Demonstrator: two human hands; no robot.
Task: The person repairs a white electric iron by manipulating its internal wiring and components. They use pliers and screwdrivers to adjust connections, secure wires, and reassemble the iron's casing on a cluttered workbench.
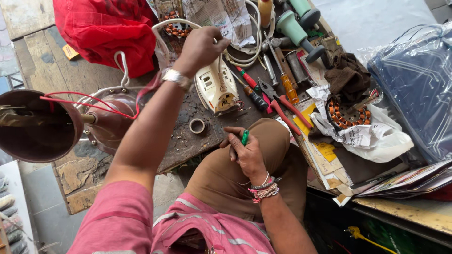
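Observation:
My left hand, a metal watch on its wrist, reaches out over the workbench with the fingers closed on what looks like a white cord, just above a white clothes iron lying on the bench. My right hand rests on my knee in brown trousers and grips a small green-handled tool, whose tip is hidden in the fist. A small roll of tape lies on the bench between the two hands.
Brown ceiling-fan parts with red wires sit at left, a red cloth behind. Red-handled pliers, screwdrivers and green-handled tools lie right of the iron. A copper-wound stator rests on a white bag; a blue wrapped bundle is far right.

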